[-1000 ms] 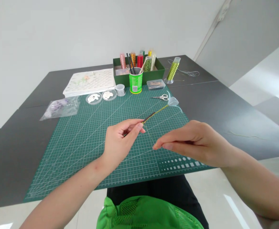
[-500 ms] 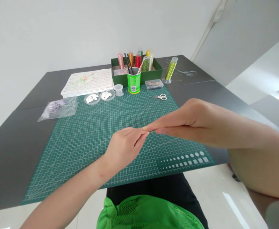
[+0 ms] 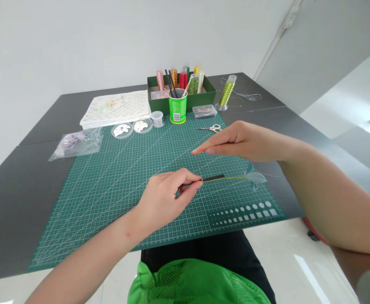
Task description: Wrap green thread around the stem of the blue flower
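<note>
My left hand (image 3: 169, 196) is closed over the mat, its thumb and forefinger pinching a thin dark stick (image 3: 214, 177) together with a slim yellow-green stem (image 3: 234, 177). Pale, translucent petals or leaves (image 3: 255, 177) sit at the stem's far right end. Above and to the right, my right hand (image 3: 232, 140) has its fingers pressed together, thumb below. A faint fine thread (image 3: 199, 166) runs from the left fingertips up to the right fingertips.
The green cutting mat (image 3: 115, 190) covers much of the dark table. Behind stand a bright green cup (image 3: 178, 112), a green box (image 3: 208, 93) with thread spools, a clear case (image 3: 204, 111), scissors (image 3: 215, 128), a yellow-green spool (image 3: 227, 93), dishes of white pieces (image 3: 121, 130), a white board (image 3: 118, 107) and a plastic bag (image 3: 77, 143).
My right hand has lifted away from the left fingertips, up and slightly back. The dark stick, stem and pale petals now show to the right of my left hand, which stays nearly in place.
</note>
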